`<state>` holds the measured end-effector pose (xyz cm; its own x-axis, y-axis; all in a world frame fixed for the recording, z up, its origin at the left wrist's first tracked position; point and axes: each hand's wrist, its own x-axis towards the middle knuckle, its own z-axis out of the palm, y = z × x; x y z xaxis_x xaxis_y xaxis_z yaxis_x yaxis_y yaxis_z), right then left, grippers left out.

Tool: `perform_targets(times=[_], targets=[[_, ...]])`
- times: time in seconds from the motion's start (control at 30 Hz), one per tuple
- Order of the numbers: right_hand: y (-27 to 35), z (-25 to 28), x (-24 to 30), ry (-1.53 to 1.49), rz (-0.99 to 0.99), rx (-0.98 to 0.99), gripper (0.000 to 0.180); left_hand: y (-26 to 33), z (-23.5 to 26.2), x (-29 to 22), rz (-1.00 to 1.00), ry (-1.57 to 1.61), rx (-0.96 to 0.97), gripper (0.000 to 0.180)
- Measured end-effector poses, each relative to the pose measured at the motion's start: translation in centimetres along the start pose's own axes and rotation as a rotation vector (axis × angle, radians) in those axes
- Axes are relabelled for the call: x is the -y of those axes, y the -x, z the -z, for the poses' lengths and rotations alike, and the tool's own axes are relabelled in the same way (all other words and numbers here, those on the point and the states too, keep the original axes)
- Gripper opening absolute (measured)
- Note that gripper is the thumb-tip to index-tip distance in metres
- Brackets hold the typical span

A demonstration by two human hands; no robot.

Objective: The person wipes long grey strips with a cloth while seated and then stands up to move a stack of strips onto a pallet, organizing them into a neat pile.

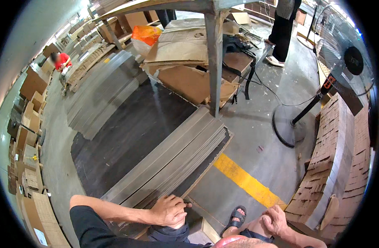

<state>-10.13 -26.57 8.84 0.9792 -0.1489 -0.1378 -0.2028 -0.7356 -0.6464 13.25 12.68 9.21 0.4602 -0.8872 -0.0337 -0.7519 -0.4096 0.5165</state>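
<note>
My left hand (171,210) rests over my left knee with its fingers curled together. A small dark bit shows at its fingertips, too small to name. On my right knee lies my right hand (275,221), loosely closed, nothing visible in it. Just ahead of my left hand is a stack of long grey-brown strips (164,155), laid side by side in layers. They lie along the near right edge of a low black board (127,136). Farther off on the same board stands a second stack of grey strips (107,97).
A metal table leg (214,62) rises by the far end of the strips. Cardboard sheets (179,45) are piled under the table. A standing fan (295,122) and bundled cardboard pieces (321,173) are at right. One person (63,62) sits far left; another person's leg (282,35) shows behind.
</note>
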Motion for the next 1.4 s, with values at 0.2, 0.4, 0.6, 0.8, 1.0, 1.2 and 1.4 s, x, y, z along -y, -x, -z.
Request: perform_targets(times=[0.2, 0.4, 0.6, 0.8, 1.0, 1.2, 1.4], targets=[[0.1, 1.4, 0.9, -0.017, -0.084, 0.061, 0.019, -1.0, 0.8, 0.6, 0.131, 0.080, 0.169, 0.025], [1.0, 0.4, 1.0, 0.185, -0.038, 0.241, 0.026, 0.0, -0.2, 1.2, 0.415, 0.107, 0.360, 0.038], [1.9, -1.2, 8.6, 0.265, -0.490, 0.210, 0.041, -0.3, 4.1, -7.8, 0.804, 0.051, 0.218, 0.041], [5.3, 3.3, 13.6, -0.082, -0.452, 0.220, 0.036, 1.1, 11.2, -16.9, 0.706, 0.594, 0.072, 0.031], [6.9, 12.3, 9.2, -0.245, -0.702, 0.265, 0.031, 5.6, 12.9, -15.2, 1.036, 0.742, -0.205, 0.026], [6.3, 17.5, 2.4, -0.279, -0.667, 0.117, 0.023, 10.0, 18.0, -20.1, 1.437, 0.895, -0.411, 0.017], [4.0, 19.7, -1.2, -0.266, -0.659, 0.192, 0.020, 13.1, 15.3, -27.1, 1.447, 0.935, -0.564, 0.017]])
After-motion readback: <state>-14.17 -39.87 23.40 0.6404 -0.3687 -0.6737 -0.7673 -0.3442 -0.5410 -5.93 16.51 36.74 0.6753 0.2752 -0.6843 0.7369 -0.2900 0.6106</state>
